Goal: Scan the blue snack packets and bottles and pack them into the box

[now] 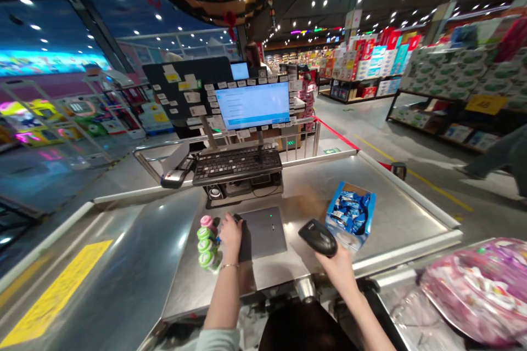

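Observation:
My left hand [230, 236] rests on the steel checkout counter [391, 214], fingers curled round a row of small green and pink capped bottles [206, 242] next to the flat scanner plate [263, 230]. My right hand [340, 263] grips a black handheld barcode scanner [318, 236], its head lying against a blue open box of wrapped candies [351, 214].
A keyboard [237, 163], a monitor [252, 104] edged with paper notes and a card reader [175, 167] stand behind the plate. A pink plastic-wrapped bag [477, 285] lies at the right. Shelves of boxed goods line the aisle; a person's leg passes at far right.

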Available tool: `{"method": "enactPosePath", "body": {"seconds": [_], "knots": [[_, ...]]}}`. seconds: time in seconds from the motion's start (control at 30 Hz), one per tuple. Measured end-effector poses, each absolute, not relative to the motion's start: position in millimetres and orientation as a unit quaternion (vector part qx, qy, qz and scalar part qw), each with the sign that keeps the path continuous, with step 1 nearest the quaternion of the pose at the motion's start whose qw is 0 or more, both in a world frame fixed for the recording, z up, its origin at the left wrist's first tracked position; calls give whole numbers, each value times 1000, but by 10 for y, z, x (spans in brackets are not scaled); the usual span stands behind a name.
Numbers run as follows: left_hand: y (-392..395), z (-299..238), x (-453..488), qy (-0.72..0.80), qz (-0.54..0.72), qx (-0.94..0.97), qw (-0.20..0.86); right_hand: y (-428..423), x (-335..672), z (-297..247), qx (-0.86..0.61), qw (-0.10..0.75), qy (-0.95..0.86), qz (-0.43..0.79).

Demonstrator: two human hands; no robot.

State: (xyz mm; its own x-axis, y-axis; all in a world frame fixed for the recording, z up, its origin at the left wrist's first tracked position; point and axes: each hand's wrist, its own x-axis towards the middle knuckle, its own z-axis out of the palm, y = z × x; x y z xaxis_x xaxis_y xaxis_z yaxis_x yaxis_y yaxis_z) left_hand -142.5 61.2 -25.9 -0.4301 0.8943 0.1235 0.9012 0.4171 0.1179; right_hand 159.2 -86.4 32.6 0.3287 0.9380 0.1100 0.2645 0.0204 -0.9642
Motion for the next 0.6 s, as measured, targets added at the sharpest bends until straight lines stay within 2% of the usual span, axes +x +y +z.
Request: {"method": "enactPosePath", "body": {"seconds": [0.1, 0.23, 0.33, 0.6], "knots": [[615, -212, -794, -751, -150, -643, 13, -817, 1718, 343, -632, 573, -436, 287], [448, -104, 289, -555, -233, -793, -94, -776, 1907, 359, -648, 625, -351, 257], [336, 3, 1006, -430, -240, -863, -108, -783, 2056, 379, -658, 638, -320, 239], [435, 38, 1920, -535, -70, -841, 30, -853, 2386, 457, -667, 651, -306, 194]]}}
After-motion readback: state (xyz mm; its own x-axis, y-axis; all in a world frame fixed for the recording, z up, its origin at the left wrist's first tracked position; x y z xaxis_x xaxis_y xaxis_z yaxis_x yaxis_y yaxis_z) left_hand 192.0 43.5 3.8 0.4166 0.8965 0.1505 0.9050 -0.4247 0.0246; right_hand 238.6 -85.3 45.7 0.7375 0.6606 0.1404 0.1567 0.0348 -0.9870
